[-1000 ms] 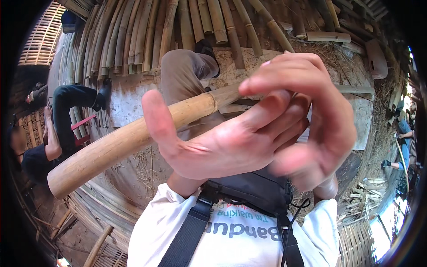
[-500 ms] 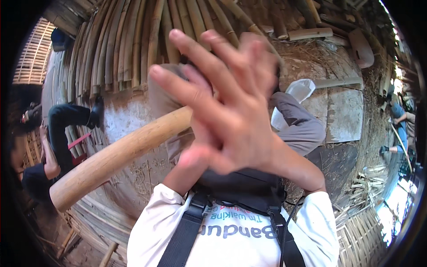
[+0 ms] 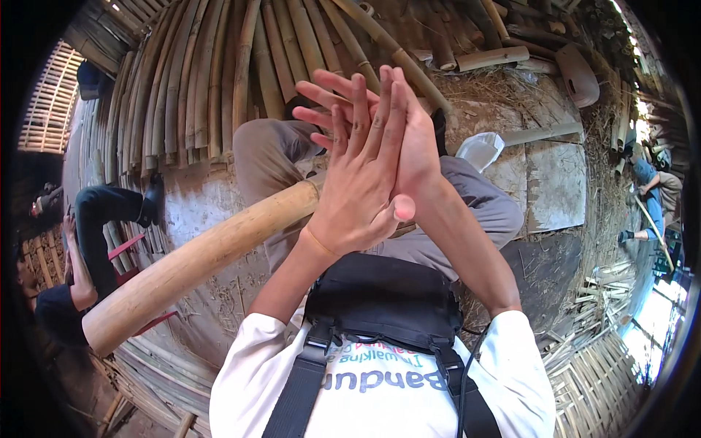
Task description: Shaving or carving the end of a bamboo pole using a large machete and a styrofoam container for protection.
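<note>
Above a bamboo pole, left hand and right hand press together, fingers spread.

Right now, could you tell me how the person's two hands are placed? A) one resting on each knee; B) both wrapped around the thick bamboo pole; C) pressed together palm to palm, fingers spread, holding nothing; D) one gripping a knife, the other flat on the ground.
C: the left hand and right hand meet palm to palm with fingers fanned upward, in front of the thick bamboo pole lying across the lap, and neither grips anything.
</note>
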Available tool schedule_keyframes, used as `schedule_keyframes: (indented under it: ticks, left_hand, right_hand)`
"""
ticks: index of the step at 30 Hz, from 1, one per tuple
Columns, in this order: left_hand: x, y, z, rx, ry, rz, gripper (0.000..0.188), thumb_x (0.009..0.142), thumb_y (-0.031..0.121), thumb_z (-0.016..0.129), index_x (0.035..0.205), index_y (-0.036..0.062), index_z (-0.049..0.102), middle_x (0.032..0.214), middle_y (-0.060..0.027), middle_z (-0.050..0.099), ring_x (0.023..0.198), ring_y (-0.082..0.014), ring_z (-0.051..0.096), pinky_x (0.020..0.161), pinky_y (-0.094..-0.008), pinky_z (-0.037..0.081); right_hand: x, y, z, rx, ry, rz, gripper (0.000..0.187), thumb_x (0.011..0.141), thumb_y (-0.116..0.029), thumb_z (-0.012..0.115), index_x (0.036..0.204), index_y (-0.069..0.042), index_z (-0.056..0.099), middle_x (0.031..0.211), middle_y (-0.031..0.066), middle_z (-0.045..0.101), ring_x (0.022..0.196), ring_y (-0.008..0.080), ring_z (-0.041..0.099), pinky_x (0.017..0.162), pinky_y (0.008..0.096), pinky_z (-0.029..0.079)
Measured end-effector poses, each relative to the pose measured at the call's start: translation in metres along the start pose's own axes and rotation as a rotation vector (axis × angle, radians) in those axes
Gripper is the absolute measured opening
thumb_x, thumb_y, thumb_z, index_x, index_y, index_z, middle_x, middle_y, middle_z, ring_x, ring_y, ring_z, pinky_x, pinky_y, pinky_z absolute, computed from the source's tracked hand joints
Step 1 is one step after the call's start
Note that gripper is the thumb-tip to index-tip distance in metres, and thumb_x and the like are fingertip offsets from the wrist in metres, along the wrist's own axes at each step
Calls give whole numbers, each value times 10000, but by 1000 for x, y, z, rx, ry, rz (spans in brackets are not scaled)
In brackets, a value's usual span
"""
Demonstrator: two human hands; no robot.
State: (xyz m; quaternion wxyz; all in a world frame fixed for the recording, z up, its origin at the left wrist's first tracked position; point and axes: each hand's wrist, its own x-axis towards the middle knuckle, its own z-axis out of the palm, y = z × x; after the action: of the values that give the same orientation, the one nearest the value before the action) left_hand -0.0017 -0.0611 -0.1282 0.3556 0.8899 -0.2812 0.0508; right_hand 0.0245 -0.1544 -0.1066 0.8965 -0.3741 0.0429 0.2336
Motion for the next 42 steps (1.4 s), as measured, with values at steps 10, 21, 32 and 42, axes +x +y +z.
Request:
schedule_keyframes:
  ticks: [10,21,32,42]
  left_hand:
    - [9,-23,2,-1817,131,-348,917,833,695,303,1458,70,58,1514,-148,33,1396,-345,31,1121,-490,87]
    - [-1,-35,6,-2090,187,-296,856,870,651,332,1454,79,76,1513,-124,67,1387,-351,101,1130,-464,129]
    - [-16,-12,-35,-2643,77,-61,1120,719,826,368,1429,0,110,1453,-125,220,1344,-234,239,1085,-366,227]
    - [0,5,-71,-2058,82,160,858,865,696,154,1447,71,68,1509,-170,45,1385,-321,150,1092,-556,143]
  right_hand:
    - [-6,22,9,-1798,-34,-1030,480,854,-507,459,1226,-222,563,1379,192,398,1265,439,348,1059,599,153]
    - [31,20,-6,-1586,-142,-1098,428,813,-427,521,1108,-139,635,1164,134,599,1161,419,469,1013,534,283]
    - [24,-29,41,-1496,-137,-991,434,939,-394,438,1022,-7,616,1046,187,630,1102,355,537,982,558,312]
    - [-78,24,52,-1467,-642,-1039,237,819,-180,553,788,27,664,922,118,675,1064,435,566,984,520,403]
